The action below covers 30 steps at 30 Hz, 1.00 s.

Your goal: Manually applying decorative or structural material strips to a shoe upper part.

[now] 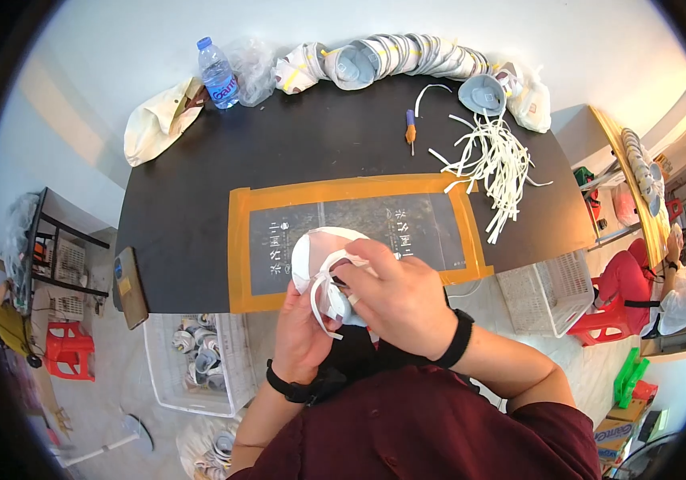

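Over the near edge of the table I hold a small white-and-grey cup-shaped piece [320, 246] with a narrow white strip [325, 294] looped on it, one end hanging down. My left hand [298, 336] is closed round its lower left side. From the right, my right hand [403, 296] bends its fingers over the piece by the strip; its fingertips are partly hidden. Beneath lies a clear sheet [279, 228] with white print, bordered by orange tape [240, 248].
Along the back run nested grey cup pieces [415, 56], a bottle [217, 76] and a cream bag [163, 120]. Loose white strips [491, 156] and a pointed tool [411, 132] lie rightward. A phone [130, 280] overhangs the left edge. Crates [547, 292] flank me; another person [679, 300] sits right.
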{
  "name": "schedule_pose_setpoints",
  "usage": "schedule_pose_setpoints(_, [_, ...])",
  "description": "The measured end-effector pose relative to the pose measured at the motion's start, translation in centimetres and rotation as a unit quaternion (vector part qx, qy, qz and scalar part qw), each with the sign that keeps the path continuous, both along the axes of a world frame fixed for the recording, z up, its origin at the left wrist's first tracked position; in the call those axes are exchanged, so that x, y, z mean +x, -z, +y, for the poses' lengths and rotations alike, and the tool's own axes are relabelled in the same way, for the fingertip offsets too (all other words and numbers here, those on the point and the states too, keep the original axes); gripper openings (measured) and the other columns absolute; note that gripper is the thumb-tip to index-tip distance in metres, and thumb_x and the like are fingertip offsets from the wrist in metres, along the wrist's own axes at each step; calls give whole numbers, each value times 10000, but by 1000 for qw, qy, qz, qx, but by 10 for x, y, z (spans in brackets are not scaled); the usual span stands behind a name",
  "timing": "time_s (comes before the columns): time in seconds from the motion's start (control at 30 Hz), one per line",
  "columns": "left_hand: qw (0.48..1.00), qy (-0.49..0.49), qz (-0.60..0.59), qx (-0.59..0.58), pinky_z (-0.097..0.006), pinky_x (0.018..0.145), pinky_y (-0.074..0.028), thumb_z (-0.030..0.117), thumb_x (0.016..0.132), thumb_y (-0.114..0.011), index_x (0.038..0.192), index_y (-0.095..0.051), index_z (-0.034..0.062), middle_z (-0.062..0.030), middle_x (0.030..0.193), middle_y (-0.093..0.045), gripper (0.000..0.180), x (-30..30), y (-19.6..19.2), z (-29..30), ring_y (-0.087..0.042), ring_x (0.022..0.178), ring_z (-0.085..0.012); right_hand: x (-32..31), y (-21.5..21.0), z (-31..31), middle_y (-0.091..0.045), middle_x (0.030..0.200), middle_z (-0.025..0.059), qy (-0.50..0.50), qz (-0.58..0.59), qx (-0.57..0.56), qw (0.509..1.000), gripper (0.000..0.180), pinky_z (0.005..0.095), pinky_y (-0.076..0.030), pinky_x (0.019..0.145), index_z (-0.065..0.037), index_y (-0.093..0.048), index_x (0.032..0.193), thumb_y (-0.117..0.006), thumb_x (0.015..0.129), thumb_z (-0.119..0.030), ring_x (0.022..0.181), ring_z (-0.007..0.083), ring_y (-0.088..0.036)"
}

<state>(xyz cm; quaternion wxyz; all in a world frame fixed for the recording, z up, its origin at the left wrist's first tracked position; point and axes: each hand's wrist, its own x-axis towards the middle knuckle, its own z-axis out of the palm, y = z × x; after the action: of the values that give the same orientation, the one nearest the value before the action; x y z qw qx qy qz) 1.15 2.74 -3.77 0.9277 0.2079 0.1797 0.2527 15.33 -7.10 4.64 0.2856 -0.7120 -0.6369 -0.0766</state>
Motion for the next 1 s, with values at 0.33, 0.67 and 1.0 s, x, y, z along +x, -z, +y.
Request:
schedule_pose_setpoints(0.33, [998,40,34,-29,-255,585,-513,216,979,-549,1317,-491,173,11,1101,-640,346,-2,7,0,-652,897,-129,0,34,14,-604,942,3,-21,-24,52,998,183,321,-459,589,-114,-632,876,-663,695,-105,657,163,-615])
schedule_pose_setpoints(0.67, [999,23,20,-21,-254,615,-553,210,957,-588,1296,-522,133,-23,1123,-644,353,6,10,4,-658,919,-139,12,49,21,-574,919,41,-68,-9,22,997,229,348,-498,580,-94,-589,842,-698,642,-93,619,230,-599])
schedule_pose_setpoints(1.0, [999,13,23,-42,-282,679,-542,151,950,-588,1316,-503,120,-38,1117,-640,377,6,2,3,-645,925,-153,15,52,22,-593,1050,82,-89,-30,-2,996,167,343,-524,603,-66,-550,821,-643,701,-136,632,204,-622])
